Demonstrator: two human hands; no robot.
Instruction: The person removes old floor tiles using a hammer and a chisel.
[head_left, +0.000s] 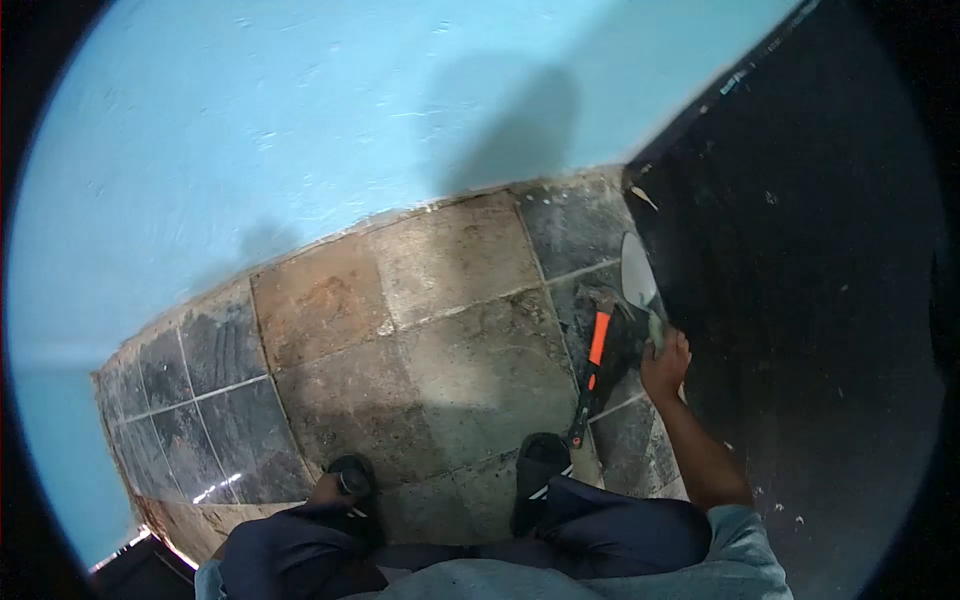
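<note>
My right hand [667, 366] is wrapped round the handle of a pointed trowel [637, 272], over the dark tiles at the right. The trowel's pale metal blade points away from me, towards the corner. Just left of this hand lies a hammer [598, 338] with an orange and black handle, its head at the far end. My left hand [327, 490] is low beside my left sandal [350, 472]. Its fingers are not clear against the dark shoe, and I cannot tell whether it holds anything.
Bare, dirty brown squares [470, 245] run between dark tiles [222, 345] at the left and more at the right. A light blue wall [300, 120] rises ahead, and a black wall [810, 300] stands close on the right. My right sandal [543, 465] is near the hammer's handle end.
</note>
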